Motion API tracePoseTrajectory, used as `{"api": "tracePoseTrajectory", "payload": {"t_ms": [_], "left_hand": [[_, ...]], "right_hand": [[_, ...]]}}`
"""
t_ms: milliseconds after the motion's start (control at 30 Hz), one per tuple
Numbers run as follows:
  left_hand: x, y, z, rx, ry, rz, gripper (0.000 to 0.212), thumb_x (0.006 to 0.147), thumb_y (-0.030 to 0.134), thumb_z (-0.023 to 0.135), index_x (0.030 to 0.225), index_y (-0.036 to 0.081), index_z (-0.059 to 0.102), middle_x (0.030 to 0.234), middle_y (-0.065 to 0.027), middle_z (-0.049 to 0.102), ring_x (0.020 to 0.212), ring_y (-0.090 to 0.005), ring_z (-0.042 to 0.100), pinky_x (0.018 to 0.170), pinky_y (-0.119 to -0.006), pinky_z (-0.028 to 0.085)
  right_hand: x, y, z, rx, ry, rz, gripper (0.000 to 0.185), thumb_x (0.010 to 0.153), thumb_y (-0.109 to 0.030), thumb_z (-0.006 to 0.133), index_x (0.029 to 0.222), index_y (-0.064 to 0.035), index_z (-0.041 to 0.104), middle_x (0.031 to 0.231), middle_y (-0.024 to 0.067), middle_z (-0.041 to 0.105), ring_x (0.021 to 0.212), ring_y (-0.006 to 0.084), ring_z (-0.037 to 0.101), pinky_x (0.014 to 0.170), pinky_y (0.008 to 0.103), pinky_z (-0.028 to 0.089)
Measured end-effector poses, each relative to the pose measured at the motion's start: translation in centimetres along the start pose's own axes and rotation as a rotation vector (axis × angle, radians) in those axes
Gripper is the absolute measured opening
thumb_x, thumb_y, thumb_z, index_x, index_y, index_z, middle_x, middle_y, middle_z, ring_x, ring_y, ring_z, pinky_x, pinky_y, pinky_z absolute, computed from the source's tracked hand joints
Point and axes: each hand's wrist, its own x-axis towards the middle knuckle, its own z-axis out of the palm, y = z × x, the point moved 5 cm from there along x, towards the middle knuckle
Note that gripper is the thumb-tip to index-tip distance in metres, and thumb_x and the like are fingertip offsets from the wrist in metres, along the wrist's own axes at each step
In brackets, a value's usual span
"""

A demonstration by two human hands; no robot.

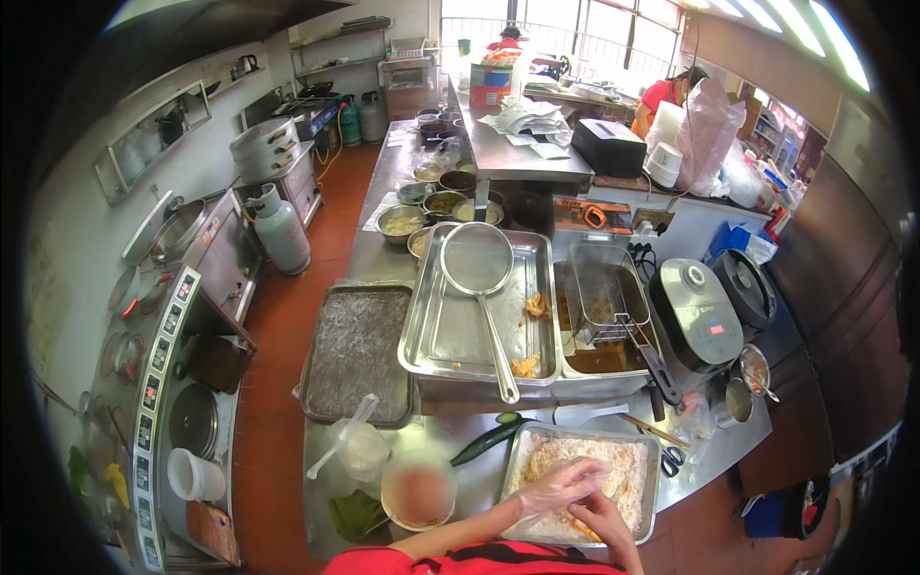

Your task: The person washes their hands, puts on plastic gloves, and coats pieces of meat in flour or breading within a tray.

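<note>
My left hand (564, 485) wears a clear plastic glove, its fingers stretched out above a metal tray (652, 467) of whitish-yellow flour or breading (629, 467). My bare right hand (602, 516) comes in from the right, fingers bent close to the gloved one. Whether it pinches the glove or only touches it is hard to tell. Below the right hand, a small orange piece (586, 530) shows in the tray. Left of the tray are a cucumber (485, 442) with a cut end and a bowl (388, 503) with blurred contents.
Behind the tray lie a knife (586, 412), chopsticks (650, 429) and black-handled scissors (673, 461). Further back are a large steel pan (460, 341) bearing a strainer (477, 259), a fryer basket (607, 287) and a rice cooker (697, 316). A tied plastic bag (363, 449) sits left.
</note>
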Motion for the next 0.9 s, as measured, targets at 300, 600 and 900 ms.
{"api": "tracePoseTrajectory", "payload": {"t_ms": [300, 600, 900], "left_hand": [[6.1, -2.3, -0.3, -0.917, 0.106, -0.046, 0.046, 0.094, 0.03, 0.057, 0.13, 0.005, 0.046, 0.125, -0.0059, 0.05, 0.123, -0.0203, 0.045, 0.112, -0.036, 0.028], [7.4, -6.9, -0.1, -0.757, 0.431, -0.147, 0.055, 0.096, 0.043, 0.042, 0.143, 0.016, 0.033, 0.142, 0.0003, 0.04, 0.128, -0.0168, 0.038, 0.103, -0.047, 0.032], [3.4, -7.0, -0.5, 0.033, 0.409, -0.206, 0.019, 0.09, 0.016, 0.061, 0.104, 0.004, 0.063, 0.094, -0.0089, 0.066, 0.083, -0.0153, 0.061, 0.078, -0.026, 0.049]], "right_hand": [[4.9, -2.0, 6.5, 1.132, 0.058, -0.071, 0.07, 0.079, -0.037, 0.074, 0.136, -0.013, 0.041, 0.128, 0.0099, 0.052, 0.117, 0.0257, 0.051, 0.103, 0.0443, 0.039], [2.9, 2.1, 6.8, 0.75, 0.066, 0.041, 0.074, 0.085, -0.027, 0.069, 0.143, -0.0085, 0.026, 0.135, 0.0101, 0.043, 0.123, 0.023, 0.045, 0.104, 0.0381, 0.037], [-8.2, 5.3, -7.0, -0.196, 0.216, 0.028, 0.033, 0.091, -0.01, 0.055, 0.123, -0.0036, 0.05, 0.093, 0.0065, 0.064, 0.086, 0.0131, 0.06, 0.077, 0.0277, 0.049]]}}
